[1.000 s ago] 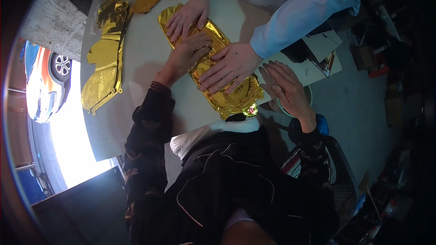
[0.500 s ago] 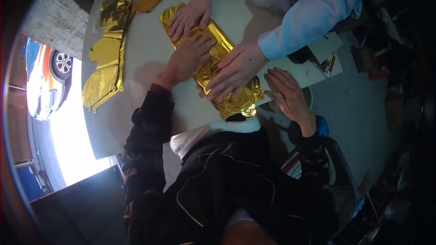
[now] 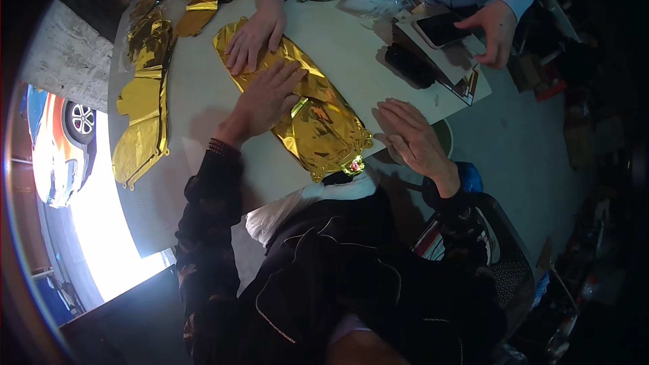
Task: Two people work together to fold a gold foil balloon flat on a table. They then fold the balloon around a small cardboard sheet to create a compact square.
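A long, shiny gold foil balloon (image 3: 324,136), flat with small tabs along its edge, lies slantwise on the table, its lower end by my lap. My left hand (image 3: 265,98) rests on its upper half, palm down and fingers stretched out. Right of its lower end, apart from it, my right hand (image 3: 414,138) hovers at the table edge with fingers extended and holds nothing. A co-worker's hand (image 3: 255,40) presses on the balloon's far end. Their other hand (image 3: 492,32) is at a phone (image 3: 441,29) on the right.
More flat gold foil pieces (image 3: 140,118) lie along the table's left side and far edge. A dark oblong object (image 3: 409,66) sits near the phone. White material (image 3: 270,216) hangs at the near table edge. A chair (image 3: 503,257) stands to my right.
The co-worker's right-side hand has left the balloon and moved right to the phone, uncovering the balloon's lower half. My hands keep nearly the same poses; the view has shifted slightly.
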`<state>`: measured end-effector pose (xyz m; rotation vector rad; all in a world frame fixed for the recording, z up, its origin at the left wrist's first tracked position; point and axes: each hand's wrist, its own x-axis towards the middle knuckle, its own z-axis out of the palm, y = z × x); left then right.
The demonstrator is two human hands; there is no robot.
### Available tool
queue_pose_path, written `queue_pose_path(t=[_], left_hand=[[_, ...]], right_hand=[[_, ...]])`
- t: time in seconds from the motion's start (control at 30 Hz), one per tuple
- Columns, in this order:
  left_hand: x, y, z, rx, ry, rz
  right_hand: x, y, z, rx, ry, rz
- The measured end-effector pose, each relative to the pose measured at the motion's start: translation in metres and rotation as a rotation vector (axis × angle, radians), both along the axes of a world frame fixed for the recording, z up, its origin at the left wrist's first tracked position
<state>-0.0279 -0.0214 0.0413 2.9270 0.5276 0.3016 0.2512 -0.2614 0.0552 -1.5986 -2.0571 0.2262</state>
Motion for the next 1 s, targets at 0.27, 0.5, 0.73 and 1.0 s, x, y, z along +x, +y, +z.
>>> queue_pose_path(t=[0.27,0.5,0.73,1.0], left_hand=[[-0.007,-0.001,-0.008,0.041,0.077,0.086],[-0.005,-0.002,-0.006,-0.006,0.005,0.091],[-0.011,-0.006,-0.006,0.016,-0.034,0.097],[-0.01,-0.01,0.0,-0.003,-0.083,0.097]], right_hand=[[0.009,0.0,-0.002,0.001,0.013,-0.019],[-0.008,0.023,0.018,-0.009,-0.043,0.029],[-0.031,0.097,0.015,-0.09,-0.088,0.2],[-0.037,0.112,-0.007,-0.157,-0.21,0.281]])
